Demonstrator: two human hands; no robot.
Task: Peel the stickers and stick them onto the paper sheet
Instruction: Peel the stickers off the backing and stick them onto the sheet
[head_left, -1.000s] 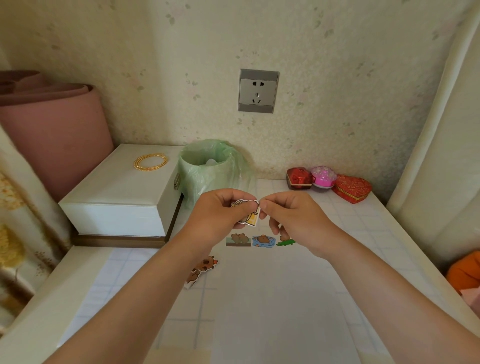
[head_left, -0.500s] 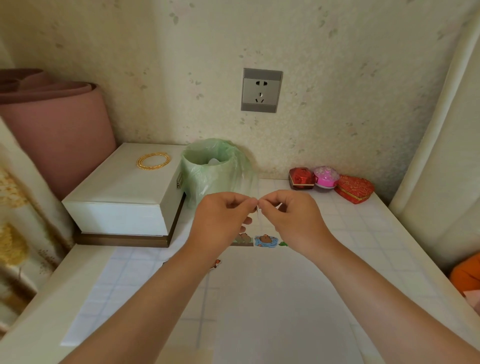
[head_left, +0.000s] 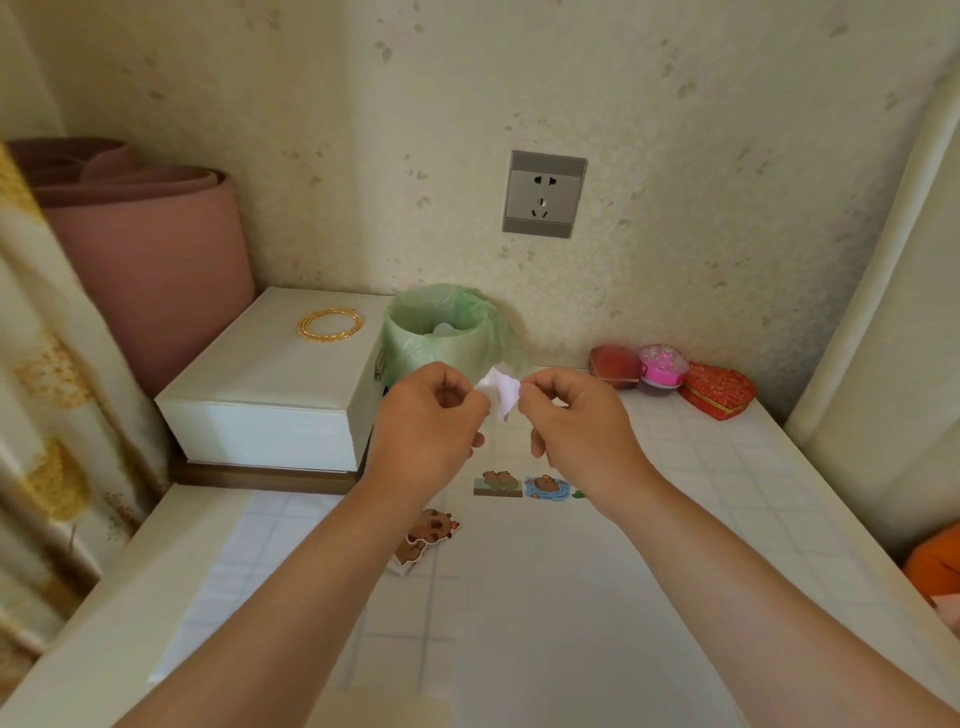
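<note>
Whitish and flimsy, pinched between left hand (head_left: 428, 423) and right hand (head_left: 584, 423): peel the sticker (head_left: 500, 391) slowly from one corner, no tearing.

bin (head_left: 441, 332) right of box (head_left: 270, 374)

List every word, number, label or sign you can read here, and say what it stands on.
No readable text in this view.
Wall socket: slots only, no lettering visible.
Stickers: cartoon animals, no legible words.
White piece pinched between left hand and right hand: blank white side showing.
Red heart-shaped box: pattern too blurred to read.
</note>
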